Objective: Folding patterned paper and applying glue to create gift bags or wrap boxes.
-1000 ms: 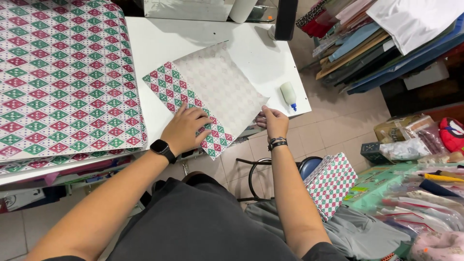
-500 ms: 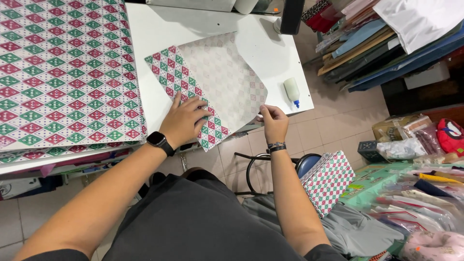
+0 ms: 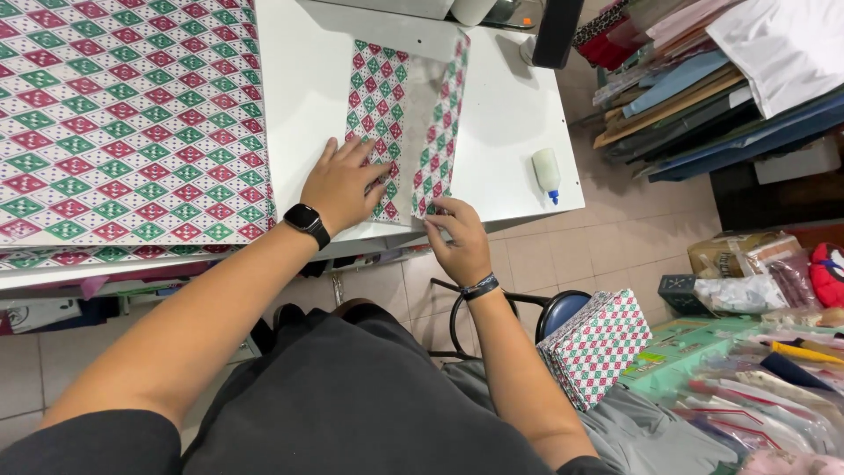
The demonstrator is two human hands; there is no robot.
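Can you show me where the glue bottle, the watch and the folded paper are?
glue bottle [image 3: 546,169], head view, middle of its white body.
watch [image 3: 304,217], head view, its black face.
folded paper [image 3: 367,92], head view, left patterned flap.

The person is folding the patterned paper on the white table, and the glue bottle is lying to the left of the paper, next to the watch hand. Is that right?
Not quite. The glue bottle lies to the right of the patterned paper, past the right hand, not by the left hand with the watch. The head view shows it. The paper is on the white table.
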